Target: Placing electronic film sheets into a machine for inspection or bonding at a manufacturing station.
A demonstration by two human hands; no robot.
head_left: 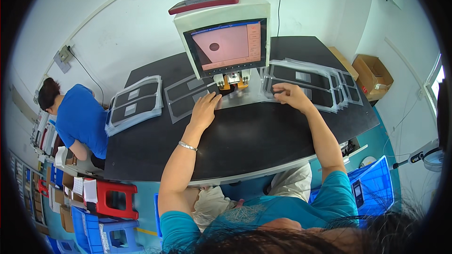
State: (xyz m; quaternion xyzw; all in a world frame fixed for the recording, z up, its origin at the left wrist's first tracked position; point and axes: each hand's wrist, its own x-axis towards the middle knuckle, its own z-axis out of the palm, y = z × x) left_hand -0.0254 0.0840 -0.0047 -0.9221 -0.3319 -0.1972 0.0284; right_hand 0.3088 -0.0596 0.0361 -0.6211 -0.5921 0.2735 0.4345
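Observation:
My left hand (205, 109) lies with its fingers stretched out at the right edge of a clear-bordered sheet with dark panels (181, 97). That sheet lies flat on the black table, just left of the machine's metal and orange working head (232, 82). Over the near left edge of the right-hand stack of similar sheets (301, 79) is my right hand (293, 97). Its fingers are bent, with a gap between thumb and forefinger, and no held thing shows there. The machine's screen (228, 44) displays a pink area with a dark round spot.
Another stack of panelled sheets (134, 103) lies at the table's (249, 146) left end. A red flat case (205, 3) rests on the machine. Beyond the right edge stands an open cardboard box (372, 75). A person in blue (84, 117) is at the left, near a red stool (117, 199).

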